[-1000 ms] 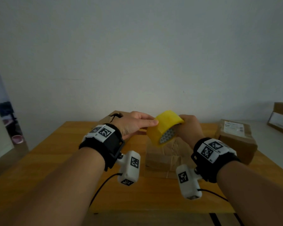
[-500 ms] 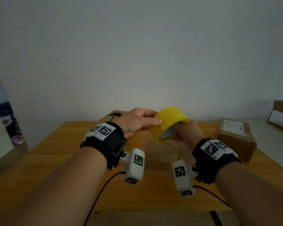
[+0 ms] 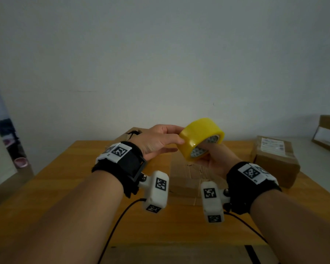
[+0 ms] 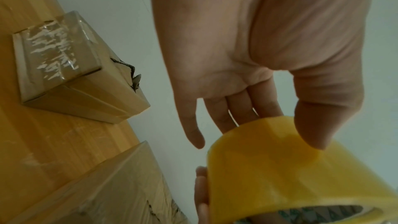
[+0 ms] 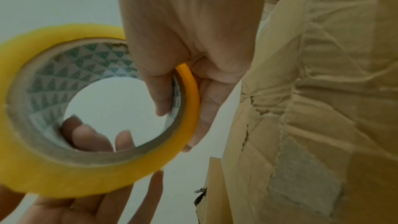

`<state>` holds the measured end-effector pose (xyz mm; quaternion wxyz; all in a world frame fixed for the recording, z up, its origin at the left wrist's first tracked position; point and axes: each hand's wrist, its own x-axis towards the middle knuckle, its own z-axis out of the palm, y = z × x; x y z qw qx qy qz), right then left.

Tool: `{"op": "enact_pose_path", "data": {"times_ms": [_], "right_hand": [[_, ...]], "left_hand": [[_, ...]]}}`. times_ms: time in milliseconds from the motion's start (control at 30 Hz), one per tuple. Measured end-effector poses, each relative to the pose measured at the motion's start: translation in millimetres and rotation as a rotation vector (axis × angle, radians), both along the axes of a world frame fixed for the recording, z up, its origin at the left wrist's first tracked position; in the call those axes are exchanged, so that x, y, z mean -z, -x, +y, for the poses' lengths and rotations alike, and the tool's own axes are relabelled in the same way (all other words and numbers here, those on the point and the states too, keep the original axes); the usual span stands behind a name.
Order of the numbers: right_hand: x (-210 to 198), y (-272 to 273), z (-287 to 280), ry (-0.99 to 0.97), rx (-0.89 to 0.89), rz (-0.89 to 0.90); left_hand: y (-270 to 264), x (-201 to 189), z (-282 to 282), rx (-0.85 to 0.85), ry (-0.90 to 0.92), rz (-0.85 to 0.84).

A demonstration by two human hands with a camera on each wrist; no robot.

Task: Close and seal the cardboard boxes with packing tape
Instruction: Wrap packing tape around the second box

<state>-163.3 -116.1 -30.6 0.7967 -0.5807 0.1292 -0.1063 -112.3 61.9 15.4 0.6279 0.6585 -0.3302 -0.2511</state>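
Observation:
A yellow packing tape roll (image 3: 200,138) is held in the air above a crumpled cardboard box (image 3: 187,180) on the wooden table (image 3: 65,187). My right hand (image 3: 208,157) grips the roll from below, thumb inside the core (image 5: 159,101) and fingers on the outer face. My left hand (image 3: 176,143) pinches the roll's left side: the thumb (image 4: 312,134) lies on the yellow face and the fingers reach behind it. In the right wrist view the crumpled box (image 5: 323,91) is close at the right.
A taped box (image 4: 64,67) with a torn corner stands at the table's far edge behind my left hand. A labelled, sealed box (image 3: 274,159) sits at the right. Another box (image 3: 328,136) rests on a white surface far right. Cables hang from both wrists.
Both hands have lifted the roll slightly and moved it right. The right hand has turned more palm-up under it. The left thumb stays on the roll's face.

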Motion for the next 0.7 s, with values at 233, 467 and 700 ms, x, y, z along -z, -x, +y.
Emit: {"op": "enact_pose_path", "data": {"times_ms": [233, 467, 700], "right_hand": [[-0.5, -0.3, 2.5, 0.016, -0.074, 0.046], [-3.6, 0.5, -2.6, 0.231, -0.061, 0.060], [-2.4, 3.9, 1.8, 0.217, -0.065, 0.016]], "left_hand": [[-1.7, 0.5, 2.4, 0.035, 0.003, -0.010], [-3.4, 3.5, 8.0, 0.015, -0.001, 0.008], [-1.1, 4.8, 7.2, 0.053, 0.029, 0.048]]}}
